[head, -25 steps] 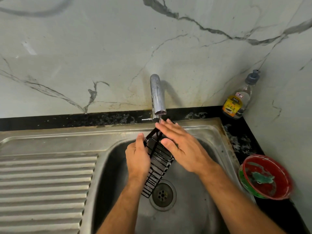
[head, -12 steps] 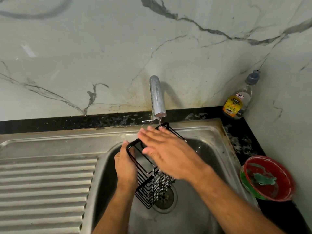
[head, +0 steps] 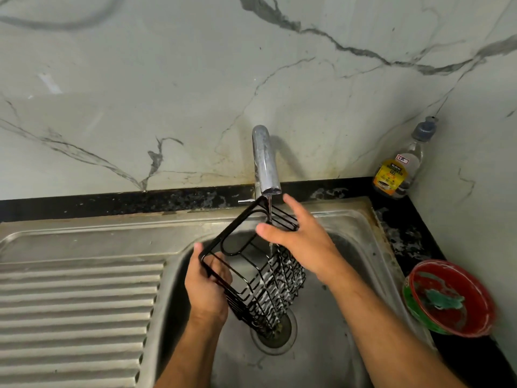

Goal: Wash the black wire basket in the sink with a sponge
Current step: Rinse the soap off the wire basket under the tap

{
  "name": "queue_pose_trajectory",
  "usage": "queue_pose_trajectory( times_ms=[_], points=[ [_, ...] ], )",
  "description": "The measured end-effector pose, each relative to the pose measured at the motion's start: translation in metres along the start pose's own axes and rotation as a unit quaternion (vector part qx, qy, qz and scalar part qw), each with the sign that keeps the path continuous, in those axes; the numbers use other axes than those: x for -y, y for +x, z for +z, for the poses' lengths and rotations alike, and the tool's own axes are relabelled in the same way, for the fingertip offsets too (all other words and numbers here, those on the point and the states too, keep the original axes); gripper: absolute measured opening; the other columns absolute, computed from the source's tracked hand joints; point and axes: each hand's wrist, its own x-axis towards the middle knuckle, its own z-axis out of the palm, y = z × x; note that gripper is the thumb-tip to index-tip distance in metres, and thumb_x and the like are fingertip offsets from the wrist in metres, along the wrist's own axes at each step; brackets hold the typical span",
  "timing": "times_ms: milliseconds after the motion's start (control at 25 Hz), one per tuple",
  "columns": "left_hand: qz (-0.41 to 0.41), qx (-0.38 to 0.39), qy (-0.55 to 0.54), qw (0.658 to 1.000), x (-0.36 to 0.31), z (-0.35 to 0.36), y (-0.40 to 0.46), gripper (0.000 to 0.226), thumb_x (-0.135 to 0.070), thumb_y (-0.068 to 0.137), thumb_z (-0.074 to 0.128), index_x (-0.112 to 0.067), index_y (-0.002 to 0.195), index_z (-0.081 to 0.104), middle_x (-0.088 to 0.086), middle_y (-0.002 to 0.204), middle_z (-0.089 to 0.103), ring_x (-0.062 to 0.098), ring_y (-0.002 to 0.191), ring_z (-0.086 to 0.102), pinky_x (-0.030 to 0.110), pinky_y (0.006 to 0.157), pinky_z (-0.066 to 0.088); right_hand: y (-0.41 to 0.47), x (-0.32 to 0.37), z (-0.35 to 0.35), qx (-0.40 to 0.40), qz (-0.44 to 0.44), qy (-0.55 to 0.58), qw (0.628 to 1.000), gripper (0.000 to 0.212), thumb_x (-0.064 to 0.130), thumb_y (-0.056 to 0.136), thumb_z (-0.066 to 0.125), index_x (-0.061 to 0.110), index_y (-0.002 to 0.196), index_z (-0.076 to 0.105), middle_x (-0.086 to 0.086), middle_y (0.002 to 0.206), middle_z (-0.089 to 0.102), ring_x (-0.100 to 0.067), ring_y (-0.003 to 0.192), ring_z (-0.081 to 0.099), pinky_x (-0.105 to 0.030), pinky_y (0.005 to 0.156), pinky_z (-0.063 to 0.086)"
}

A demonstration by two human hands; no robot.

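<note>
The black wire basket (head: 253, 271) is tilted over the steel sink (head: 349, 228), its open top turned toward me, under a thin stream of water from the tap (head: 264, 161). My left hand (head: 205, 287) grips its near left edge from below. My right hand (head: 300, 242) lies on the basket's right side with fingers spread, thumb over the rim. A green sponge (head: 442, 299) sits in a red bowl (head: 472, 315) on the counter at the right, away from both hands.
A dish gel bottle (head: 397, 170) stands in the back right corner on the black counter. The ribbed steel draining board (head: 78, 312) lies left of the basin. The drain (head: 275, 334) is below the basket. Marble wall rises behind.
The basket has been turned from edge-on to open top facing me and lifted slightly under the tap. My right hand slid from its upper end to its right side.
</note>
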Motion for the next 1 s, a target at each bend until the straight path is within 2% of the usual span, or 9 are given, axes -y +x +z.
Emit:
queue_pose_trajectory(
  times_ms=[120,280,360,440,520,560,640,760,1000],
  points=[
    [-0.014,0.018,-0.028,0.999,-0.003,-0.002,0.004,0.055,-0.047,0.092,0.044,-0.027,0.041,0.039,-0.008,0.040,0.027,0.008,0.037,0.018,0.023,0.042,0.015,-0.008,-0.009,0.007,-0.033,0.016,0.067,0.997,0.065,0.058,0.067,0.080,0.047,0.128,0.061,0.023,0.122,0.066,0.005,0.115,0.059,-0.035,0.109,0.044],
    [-0.007,0.085,0.200,0.976,-0.030,-0.004,0.023,0.059,-0.043,0.106,0.033,-0.015,0.066,0.066,0.006,0.056,0.059,0.017,0.052,0.053,0.033,0.062,0.043,-0.024,-0.029,0.017,-0.114,-0.005,0.092,0.989,0.065,0.040,0.075,0.083,0.048,0.134,0.056,0.028,0.120,0.066,0.013,0.113,0.057,-0.024,0.107,0.042],
    [0.023,0.111,0.321,0.940,-0.053,0.006,0.024,0.046,-0.035,0.109,0.038,-0.017,0.084,0.073,0.005,0.071,0.073,0.016,0.066,0.066,0.026,0.069,0.053,-0.032,-0.031,0.024,-0.138,-0.018,0.101,0.985,0.073,0.039,0.073,0.085,0.045,0.139,0.053,0.028,0.122,0.065,0.016,0.114,0.055,-0.019,0.107,0.041],
    [0.046,0.160,0.453,0.876,-0.066,0.026,0.020,0.030,-0.030,0.107,0.047,-0.023,0.093,0.073,-0.001,0.081,0.076,0.010,0.074,0.069,0.017,0.066,0.051,-0.036,-0.029,0.033,-0.154,-0.043,0.077,0.984,0.079,0.047,0.067,0.084,0.044,0.140,0.053,0.026,0.123,0.065,0.015,0.115,0.056,-0.017,0.105,0.043],
    [0.074,0.173,0.556,0.810,-0.065,0.048,0.016,0.022,-0.023,0.105,0.050,-0.027,0.099,0.071,-0.007,0.087,0.074,0.009,0.082,0.069,0.021,0.071,0.051,-0.039,-0.025,0.045,-0.181,-0.056,0.039,0.981,0.085,0.060,0.060,0.077,0.041,0.140,0.054,0.020,0.126,0.066,0.007,0.117,0.058,-0.025,0.103,0.049],
    [0.088,0.162,0.571,0.800,-0.063,0.057,0.014,0.023,-0.019,0.103,0.050,-0.027,0.101,0.071,-0.007,0.090,0.073,0.012,0.087,0.068,0.027,0.077,0.052,-0.040,-0.024,0.051,-0.200,-0.064,0.020,0.977,0.086,0.063,0.060,0.074,0.038,0.140,0.054,0.017,0.127,0.066,0.003,0.119,0.058,-0.030,0.103,0.050],
    [0.096,0.136,0.550,0.818,-0.057,0.071,0.009,0.021,-0.018,0.099,0.052,-0.028,0.094,0.070,-0.007,0.087,0.071,0.015,0.086,0.066,0.032,0.074,0.050,-0.044,-0.021,0.057,-0.221,-0.086,-0.026,0.971,0.087,0.061,0.064,0.073,0.031,0.143,0.053,0.016,0.135,0.061,-0.002,0.127,0.053,-0.032,0.107,0.047],
    [0.108,0.075,0.541,0.831,-0.053,0.077,0.003,0.024,-0.034,0.101,0.050,-0.026,0.082,0.061,-0.007,0.078,0.064,0.014,0.077,0.060,0.032,0.064,0.038,-0.053,-0.019,0.055,-0.165,-0.107,-0.092,0.976,0.093,0.058,0.071,0.072,0.029,0.153,0.037,0.017,0.151,0.042,0.001,0.142,0.032,-0.024,0.117,0.030],
    [0.116,0.066,0.441,0.888,-0.045,0.061,0.001,0.032,-0.043,0.082,0.048,-0.016,0.065,0.052,-0.007,0.057,0.052,0.021,0.064,0.051,0.040,0.070,0.043,-0.054,-0.019,0.041,-0.007,-0.147,-0.099,0.984,0.081,0.070,0.092,0.033,0.034,0.158,0.001,0.022,0.164,-0.002,0.011,0.147,-0.006,-0.025,0.124,0.007]
  ],
)
